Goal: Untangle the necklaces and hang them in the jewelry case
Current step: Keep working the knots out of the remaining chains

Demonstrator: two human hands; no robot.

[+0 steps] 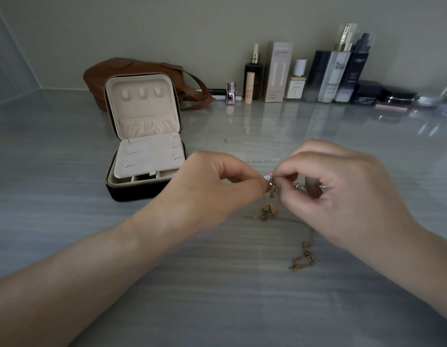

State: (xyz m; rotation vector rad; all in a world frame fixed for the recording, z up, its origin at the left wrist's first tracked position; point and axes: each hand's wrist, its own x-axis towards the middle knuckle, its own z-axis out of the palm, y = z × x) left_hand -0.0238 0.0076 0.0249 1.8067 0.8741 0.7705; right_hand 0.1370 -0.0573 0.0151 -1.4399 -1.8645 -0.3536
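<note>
Gold chain (303, 257) lying slack on table (217, 309), nearest. Left hand (217, 186) and right hand (342, 189) each pinching necklace tangle (272, 185), holding it raised, probably for picking apart. Silver chain (255, 145) trailing beyond. Case (144, 156) standing open, hooks (142, 92) bare, ready for hanging.

Tangled gold and silver necklaces (272, 189) lifted at mid counter (217, 296) — gold tail trailing nearward, dark jewelry case (142, 108) open, lid upright, left of middle
</note>
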